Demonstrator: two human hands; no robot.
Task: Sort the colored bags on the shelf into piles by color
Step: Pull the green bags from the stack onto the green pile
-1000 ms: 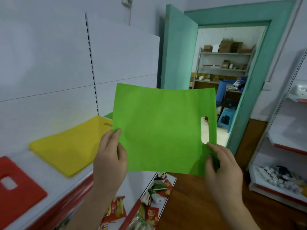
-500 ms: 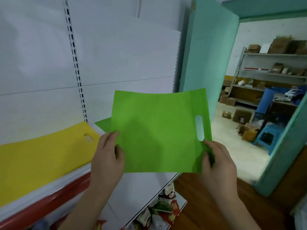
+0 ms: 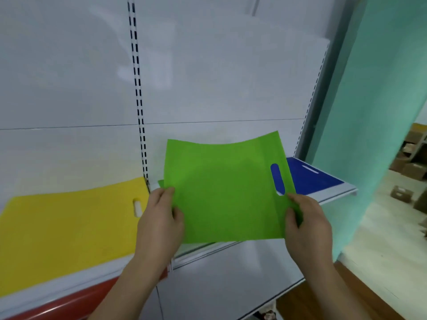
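Note:
I hold a flat green bag (image 3: 224, 190) with a slot handle just above the white shelf (image 3: 332, 195). My left hand (image 3: 159, 218) pinches its left edge and my right hand (image 3: 305, 220) pinches its right edge below the slot. A corner of another green bag (image 3: 161, 183) peeks out behind the held one on the shelf. A yellow bag (image 3: 69, 225) lies flat on the shelf to the left. A blue bag (image 3: 312, 177) lies on the shelf to the right, partly hidden by the green bag.
The shelf's white back panel (image 3: 208, 77) rises behind the bags, with a slotted upright (image 3: 138, 100). A red strip (image 3: 69, 301) runs along the shelf front at lower left. A teal door (image 3: 374, 112) stands at the right, with boxes (image 3: 402, 195) on the floor beyond.
The view has swung left and down onto the shelf. The green bag has come lower over the shelf between the yellow and blue bags, and the blue bag has come into sight.

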